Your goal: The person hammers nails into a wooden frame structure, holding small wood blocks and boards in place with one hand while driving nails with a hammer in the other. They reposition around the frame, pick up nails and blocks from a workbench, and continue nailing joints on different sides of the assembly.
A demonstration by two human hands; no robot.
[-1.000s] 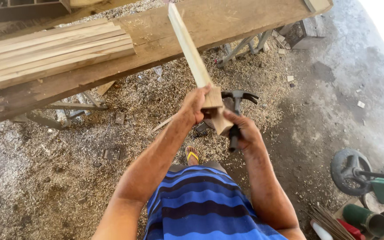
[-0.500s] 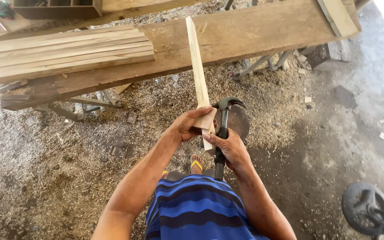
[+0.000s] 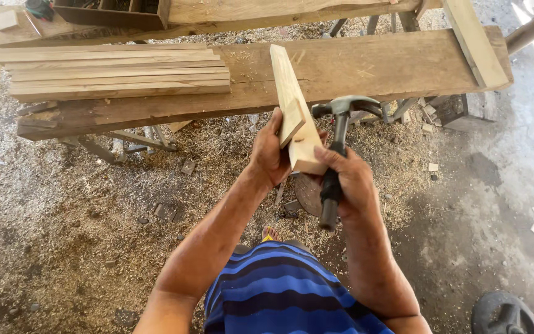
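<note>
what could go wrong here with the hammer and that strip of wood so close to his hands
Both hands meet at the near end of the wooden strip: the left hand wraps it while the right hand holds the claw hammer with a finger on the wood. The strip could slip, or the hammer head could knock the left fingers. The strip's far end hangs over the plank, so a swing might catch it. Sawdust underfoot may be slippery.

I see a pale wood stick, sawn and a bit rough, with a dry matt face. The hammer has a dull grey metal head and a black handle that looks like matt rubber. The big plank is old brown wood, rough and scratched. The stack of boards is light, smooth-cut wood. The floor is covered in soft, crumbly sawdust. My shirt is striped blue cloth.
</note>
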